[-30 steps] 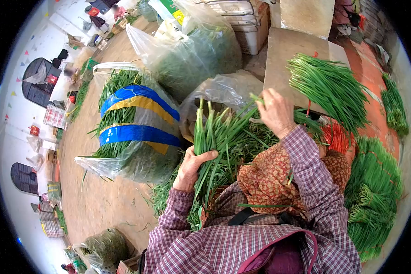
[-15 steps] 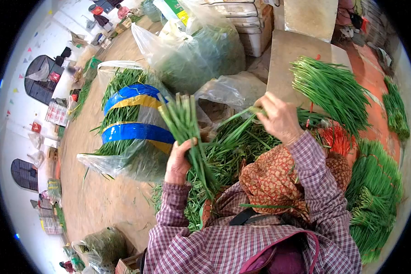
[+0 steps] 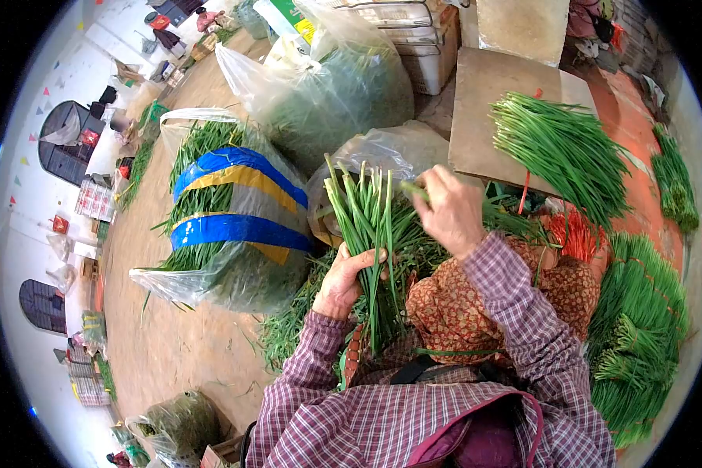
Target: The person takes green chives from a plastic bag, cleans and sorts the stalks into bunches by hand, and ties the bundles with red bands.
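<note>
My left hand [image 3: 343,282] is wrapped round an upright bunch of garlic chives [image 3: 366,207], pale cut ends at the top and green leaves hanging below the fist. Just right of the cut ends, my right hand [image 3: 448,209] is closed in a pinch, with a blurred green piece of chive [image 3: 410,189] at its fingertips. A heap of loose green leaves [image 3: 292,320] lies below and behind both hands. On a board [image 3: 476,101] at upper right rests a larger bunch of chives [image 3: 558,152], with a red tie hanging beside it.
A clear bag with blue and yellow bands [image 3: 238,230], full of greens, lies to the left. Behind it stands another stuffed clear bag [image 3: 339,101]. Red ties [image 3: 573,234] hang at right, above stacked chive bundles [image 3: 636,335]. Other people are far off at upper left.
My left hand has moved right with the bunch, which now stands more upright. My right hand has come slightly down and left; the long leaves it pinched no longer show stretched between the hands.
</note>
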`<state>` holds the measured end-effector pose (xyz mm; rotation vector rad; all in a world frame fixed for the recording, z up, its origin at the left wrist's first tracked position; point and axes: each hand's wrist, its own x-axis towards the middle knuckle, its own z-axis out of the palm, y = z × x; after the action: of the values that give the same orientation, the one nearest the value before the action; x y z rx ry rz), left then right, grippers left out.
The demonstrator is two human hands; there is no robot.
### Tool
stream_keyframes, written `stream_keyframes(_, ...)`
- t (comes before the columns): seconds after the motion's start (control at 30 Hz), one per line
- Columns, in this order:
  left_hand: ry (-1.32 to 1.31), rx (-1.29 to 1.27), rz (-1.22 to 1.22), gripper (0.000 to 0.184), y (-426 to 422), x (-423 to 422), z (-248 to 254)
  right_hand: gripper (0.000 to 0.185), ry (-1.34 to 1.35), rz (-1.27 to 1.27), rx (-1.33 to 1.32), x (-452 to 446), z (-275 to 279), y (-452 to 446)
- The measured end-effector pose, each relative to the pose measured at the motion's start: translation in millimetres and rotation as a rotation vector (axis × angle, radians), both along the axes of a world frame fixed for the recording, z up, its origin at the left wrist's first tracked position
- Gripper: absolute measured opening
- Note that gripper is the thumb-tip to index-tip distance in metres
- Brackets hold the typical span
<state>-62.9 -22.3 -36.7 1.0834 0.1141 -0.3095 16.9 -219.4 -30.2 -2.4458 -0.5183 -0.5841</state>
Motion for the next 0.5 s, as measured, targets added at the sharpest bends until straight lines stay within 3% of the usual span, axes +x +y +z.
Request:
stream_keyframes(0.03, -0.020, -0.005, -0.001, 0.035, 1.4, -2.6, -1.2, 0.019, -0.197, -0.051, 0.078, 10.9, -8.1, -4.1)
stream_keyframes(0.23, 0.002, -0.046, 0.146, 0.034, 16.4, -8.5, -2.6, 0.029, 0.092, -0.314, -0.134, 41.5, -29.1, -51.0)
stream_keyframes(0.3, 0.003, -0.134, 0.092, 0.034, 20.3, -4.7, -6.1, 0.048, 0.612, -0.031, 0.302, 25.8, -15.0, -51.1)
stream_keyframes(0.33, -0.002, -0.114, 0.096, 0.034, 17.2, -3.7, -5.1, 0.069, 0.580, 0.094, 0.549, 11.4, -12.5, -42.1)
stream_keyframes(0.37, -0.001, -0.113, 0.093, 0.034, 12.2, -3.0, -4.0, 0.077, 0.470, 0.178, 0.610, 17.9, -45.3, -35.2)
stream_keyframes(0.43, -0.006, -0.041, 0.095, 0.032, 1.7, -2.4, -1.2, 0.070, 0.695, 0.365, 0.687, -2.8, -12.1, -22.5)
stream_keyframes(0.5, 0.010, -0.037, 0.032, 0.027, -5.5, -2.2, 2.8, 0.058, 0.664, 0.399, 0.806, -9.4, 2.4, -9.9)
